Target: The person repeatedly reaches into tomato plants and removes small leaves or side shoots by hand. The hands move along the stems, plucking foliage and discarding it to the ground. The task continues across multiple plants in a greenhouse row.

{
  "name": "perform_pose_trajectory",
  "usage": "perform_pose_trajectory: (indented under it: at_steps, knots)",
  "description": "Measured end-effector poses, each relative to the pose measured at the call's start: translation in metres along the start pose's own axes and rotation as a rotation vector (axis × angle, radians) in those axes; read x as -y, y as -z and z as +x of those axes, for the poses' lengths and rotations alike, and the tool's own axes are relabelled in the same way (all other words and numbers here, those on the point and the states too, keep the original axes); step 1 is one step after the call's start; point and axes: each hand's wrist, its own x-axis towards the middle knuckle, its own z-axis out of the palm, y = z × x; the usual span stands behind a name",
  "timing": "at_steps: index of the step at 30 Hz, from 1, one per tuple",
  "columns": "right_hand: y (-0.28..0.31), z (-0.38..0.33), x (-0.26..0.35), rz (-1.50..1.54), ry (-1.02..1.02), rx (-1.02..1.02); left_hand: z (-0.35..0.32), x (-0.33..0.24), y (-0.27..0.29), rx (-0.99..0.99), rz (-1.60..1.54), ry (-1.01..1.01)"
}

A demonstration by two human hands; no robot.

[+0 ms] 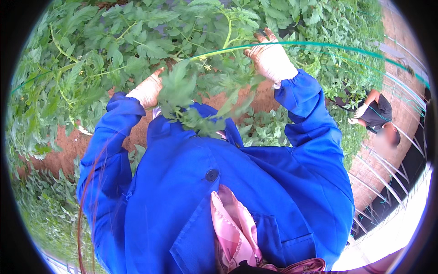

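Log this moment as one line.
right hand: gripping plant stem | left hand: among leaves, grip hidden | green string taut | another person nearby

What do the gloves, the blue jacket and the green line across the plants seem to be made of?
Gloves on the left hand and right hand: pale, matte knitted fabric, probably cotton; a fine weave shows.
Blue jacket: woven cloth with a slight sheen, creased, with a dark button.
Green line: thin, smooth and taut, likely plastic cord or coated wire; too thin to tell.
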Motion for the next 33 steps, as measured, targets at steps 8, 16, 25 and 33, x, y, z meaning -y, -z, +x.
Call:
perform_pose_trajectory:
  at_steps: [8, 16, 25, 33]
  knots:
    - [0.036, 0.002, 0.032, 0.52, 0.202, 0.121, 0.012, -0.176, -0.014, 0.722, 1.236, 0.761]
    - [0.075, 0.0, 0.096, 0.468, 0.202, 0.01, 0.069, -0.275, -0.068, -0.041, 1.219, -0.034]
    - [0.156, -0.02, 0.024, 0.718, -0.335, 0.042, 0.119, -0.265, -0.106, -0.093, 0.634, 0.233]
    - [0.083, 0.057, 0.005, 1.035, -0.082, -0.1, 0.109, -0.237, -0.11, 0.054, 0.701, 0.067]
